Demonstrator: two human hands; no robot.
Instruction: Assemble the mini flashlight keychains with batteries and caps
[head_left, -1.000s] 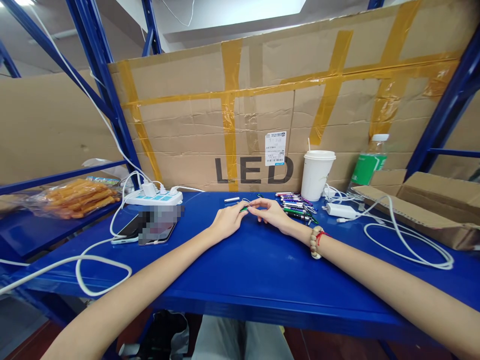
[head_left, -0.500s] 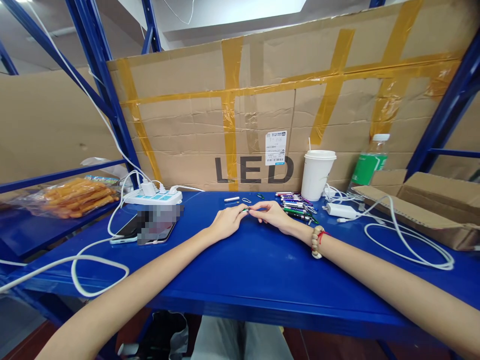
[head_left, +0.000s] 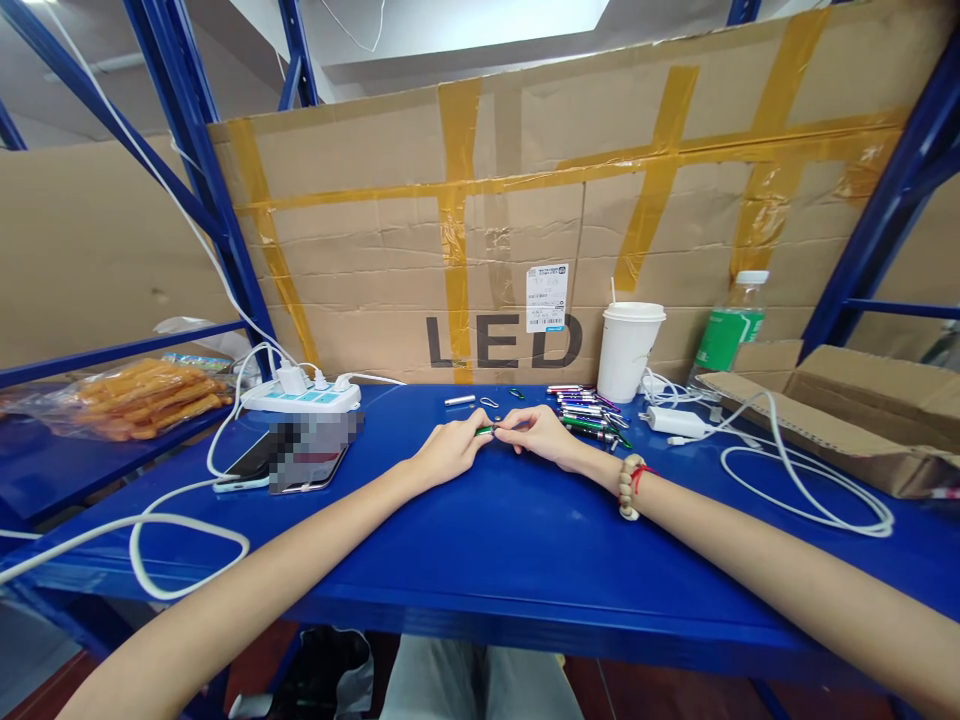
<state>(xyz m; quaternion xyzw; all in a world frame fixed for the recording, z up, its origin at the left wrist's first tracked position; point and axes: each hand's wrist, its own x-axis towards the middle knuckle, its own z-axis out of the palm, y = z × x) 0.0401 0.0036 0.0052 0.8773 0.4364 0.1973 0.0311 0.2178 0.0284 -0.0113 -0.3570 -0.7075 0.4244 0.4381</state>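
Note:
A slim green metallic tube (head_left: 484, 431) is pinched between the fingers and thumb of my left hand (head_left: 446, 452). From the other side my right hand (head_left: 541, 437) has its thumb and forefinger closed at the tube's right end, on a tiny dark part too small to name. Just beyond the hands lie a short silver tube (head_left: 460, 400), a pale loop-shaped clip (head_left: 489, 403) and a small green piece (head_left: 516, 393). Beside my right hand is a pile of slim metallic sticks (head_left: 592, 408) in several colours, partly covered by the hand.
Phones (head_left: 315, 465) and a white power strip (head_left: 304, 398) with cables are at left. A lidded white cup (head_left: 630, 350), a green-labelled bottle (head_left: 731, 330), a white charger (head_left: 679, 421) with cable and an open cardboard box (head_left: 862, 420) stand at right. Cardboard (head_left: 360, 270) backs the blue table (head_left: 480, 560).
My fingers have shifted slightly around the green tube, and more of its green side shows. My hands stay together in nearly the same place; the whole view has moved a little.

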